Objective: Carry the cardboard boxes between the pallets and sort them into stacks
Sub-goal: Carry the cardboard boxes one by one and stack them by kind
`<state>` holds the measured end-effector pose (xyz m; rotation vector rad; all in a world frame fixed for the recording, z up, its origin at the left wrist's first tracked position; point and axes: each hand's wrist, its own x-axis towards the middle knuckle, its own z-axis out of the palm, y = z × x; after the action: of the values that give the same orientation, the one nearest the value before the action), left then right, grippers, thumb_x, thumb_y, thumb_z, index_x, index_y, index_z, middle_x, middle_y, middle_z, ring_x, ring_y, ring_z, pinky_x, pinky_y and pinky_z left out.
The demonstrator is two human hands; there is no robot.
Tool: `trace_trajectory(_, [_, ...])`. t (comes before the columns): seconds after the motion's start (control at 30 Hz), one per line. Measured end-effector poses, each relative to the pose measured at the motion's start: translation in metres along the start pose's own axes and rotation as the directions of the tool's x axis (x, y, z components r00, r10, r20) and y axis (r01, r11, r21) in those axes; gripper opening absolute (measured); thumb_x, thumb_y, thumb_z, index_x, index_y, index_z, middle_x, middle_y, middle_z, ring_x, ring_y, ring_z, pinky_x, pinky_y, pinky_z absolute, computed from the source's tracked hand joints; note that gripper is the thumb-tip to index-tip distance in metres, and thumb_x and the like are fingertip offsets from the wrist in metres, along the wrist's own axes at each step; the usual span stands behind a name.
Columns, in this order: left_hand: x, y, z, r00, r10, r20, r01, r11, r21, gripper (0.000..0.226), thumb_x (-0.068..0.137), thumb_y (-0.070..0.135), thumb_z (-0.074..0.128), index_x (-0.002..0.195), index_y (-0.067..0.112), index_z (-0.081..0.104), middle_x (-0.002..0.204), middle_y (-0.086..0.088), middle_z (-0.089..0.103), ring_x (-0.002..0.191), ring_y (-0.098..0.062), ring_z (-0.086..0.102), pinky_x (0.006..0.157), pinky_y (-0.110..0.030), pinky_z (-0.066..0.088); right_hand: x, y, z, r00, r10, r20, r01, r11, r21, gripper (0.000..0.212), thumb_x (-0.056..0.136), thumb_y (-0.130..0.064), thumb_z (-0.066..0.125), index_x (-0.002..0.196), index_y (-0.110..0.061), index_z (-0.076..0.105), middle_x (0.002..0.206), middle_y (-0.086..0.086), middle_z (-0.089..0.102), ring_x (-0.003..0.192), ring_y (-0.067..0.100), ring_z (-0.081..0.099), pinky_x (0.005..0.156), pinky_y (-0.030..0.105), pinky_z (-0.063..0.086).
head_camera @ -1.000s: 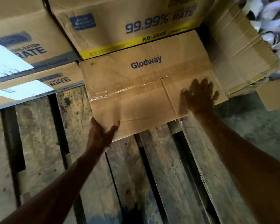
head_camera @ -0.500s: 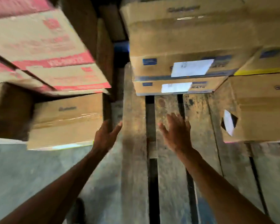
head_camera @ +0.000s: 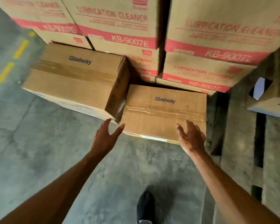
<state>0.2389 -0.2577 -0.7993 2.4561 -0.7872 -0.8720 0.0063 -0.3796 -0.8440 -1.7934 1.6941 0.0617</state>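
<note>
Both hands spread, grasping nothing: left hand point(head_camera: 105, 138) at 7 o'clock corner of low box point(head_camera: 165, 110), right hand point(head_camera: 191, 138) over its 5 o'clock corner. Low box sits at centre on floor point(head_camera: 39, 151), against red-print stack point(head_camera: 208, 46) at 12 o'clock. Tilted box point(head_camera: 74, 80) at 10 o'clock leans across low box's left edge. Risk: lifting low box may drag tilted box off. Shoe point(head_camera: 145, 206) at 6 o'clock, under any drop.

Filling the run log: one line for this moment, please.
phase: reaching | hands: left hand open, right hand open | target: lower Glodway box | contact: unclear
</note>
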Motion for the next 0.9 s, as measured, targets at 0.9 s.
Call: trace_trajectory(0.9, [0.282, -0.206, -0.284, 0.990, 0.041, -0.138, -0.031, 0.997, 0.074, 0.073, 0.088, 0.052, 0.056, 0.145, 0.012, 0.034, 0.152, -0.009, 0.035, 0.142, -0.025, 0.029, 0.115, -0.047, 0.026, 0.033, -0.312, 0.197, 0.993, 0.081, -0.084, -0.029, 0.867, 0.497, 0.072, 0.083, -0.064, 0.041, 0.140, -0.021, 0.035, 0.126, 0.003, 0.058, 0.105, 0.019, 0.057, 0.081, 0.026, 0.045])
